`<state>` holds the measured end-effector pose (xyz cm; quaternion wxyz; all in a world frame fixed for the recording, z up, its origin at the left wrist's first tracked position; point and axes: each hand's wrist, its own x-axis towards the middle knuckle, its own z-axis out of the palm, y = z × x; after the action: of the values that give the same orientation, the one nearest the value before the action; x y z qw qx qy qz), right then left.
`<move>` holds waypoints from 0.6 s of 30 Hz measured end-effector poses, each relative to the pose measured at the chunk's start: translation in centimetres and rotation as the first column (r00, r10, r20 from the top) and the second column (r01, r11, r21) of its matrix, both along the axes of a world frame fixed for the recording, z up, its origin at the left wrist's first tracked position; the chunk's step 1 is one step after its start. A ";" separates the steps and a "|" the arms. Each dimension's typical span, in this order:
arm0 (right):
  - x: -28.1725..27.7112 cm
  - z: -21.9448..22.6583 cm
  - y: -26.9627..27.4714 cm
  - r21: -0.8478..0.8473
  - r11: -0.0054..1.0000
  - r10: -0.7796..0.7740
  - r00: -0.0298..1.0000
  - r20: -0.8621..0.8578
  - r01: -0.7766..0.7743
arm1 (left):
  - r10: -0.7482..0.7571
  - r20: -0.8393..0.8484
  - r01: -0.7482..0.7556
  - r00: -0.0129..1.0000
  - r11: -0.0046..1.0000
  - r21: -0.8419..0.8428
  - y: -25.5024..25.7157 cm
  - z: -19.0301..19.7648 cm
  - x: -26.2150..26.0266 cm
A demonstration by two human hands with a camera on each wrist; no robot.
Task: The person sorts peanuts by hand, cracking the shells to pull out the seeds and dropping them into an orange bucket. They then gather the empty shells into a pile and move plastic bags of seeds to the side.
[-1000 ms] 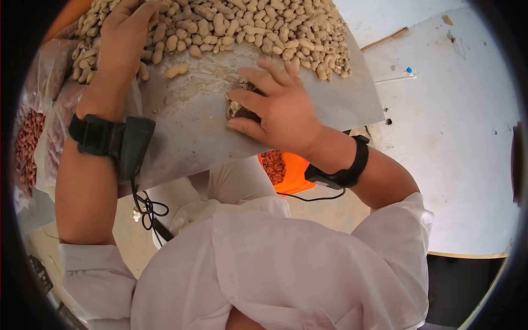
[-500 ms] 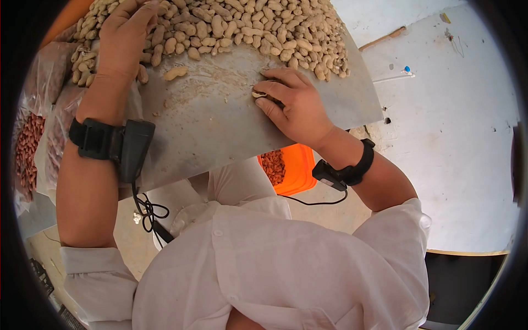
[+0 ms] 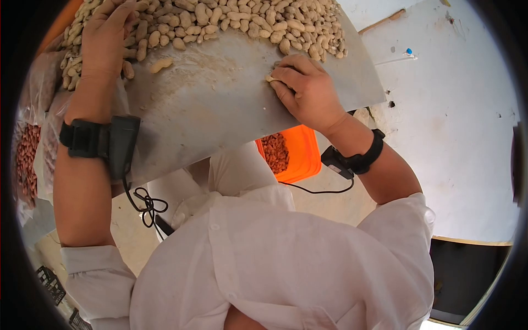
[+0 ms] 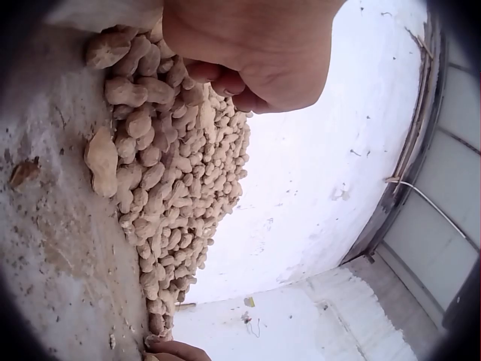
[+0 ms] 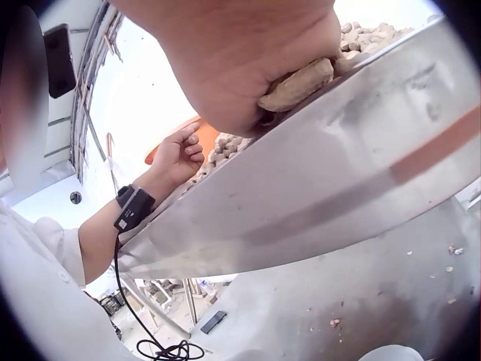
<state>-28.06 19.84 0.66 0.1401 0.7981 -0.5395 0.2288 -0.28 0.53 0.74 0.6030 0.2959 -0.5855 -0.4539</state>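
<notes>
My right hand (image 3: 316, 93) is over the metal tabletop (image 3: 220, 104), to the near side of the peanut heap (image 3: 264, 19). Its thumb and fingers are curled, and a pale bit of peanut shell (image 3: 269, 78) pokes out at the fingertips. Below the palm in the right wrist view shows a long tan peanut shell (image 5: 297, 86). My left hand (image 3: 104, 44) lies at the left end of the heap with its fingers bent among the peanuts (image 4: 180, 165); I cannot tell whether they hold one.
A lone peanut (image 3: 161, 65) lies on the metal before the heap. An orange tub (image 3: 302, 154) of reddish kernels sits below the table edge. Plastic bags (image 3: 41, 88), some with red kernels, stand at the left. A white surface (image 3: 451, 137) spreads out at the right.
The right hand, spread over dark shells a second ago, has drawn its fingers together and moved right and slightly away. The left hand stays at the heap; the head view has shifted a little.
</notes>
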 end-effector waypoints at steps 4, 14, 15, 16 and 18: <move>-1.6 -0.2 1.1 -0.055 0.997 -0.046 0.999 -0.026 0.045 | -0.024 -0.012 0.024 1.000 1.000 0.003 -0.5 -0.3 0.2; -5.4 -1.3 4.9 -0.196 0.975 -0.119 0.990 -0.073 0.103 | -0.018 0.005 0.018 1.000 0.999 0.035 -1.3 -0.7 0.6; -6.2 -1.4 5.9 -0.213 0.971 -0.130 0.988 -0.084 0.110 | -0.020 0.015 0.020 1.000 1.000 0.009 -1.0 -0.5 0.4; -7.0 -1.5 6.7 -0.220 0.968 -0.140 0.986 -0.094 0.116 | -0.021 0.027 0.021 0.999 1.000 -0.005 -0.8 -0.4 0.3; -8.9 -2.0 8.7 -0.237 0.960 -0.177 0.978 -0.111 0.146 | -0.001 0.054 0.002 0.999 1.000 -0.023 -0.5 -0.4 0.0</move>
<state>-36.91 28.55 -1.35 0.2841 0.7434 -0.5627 0.2239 -0.24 0.01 0.36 0.5900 0.3007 -0.6070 -0.4393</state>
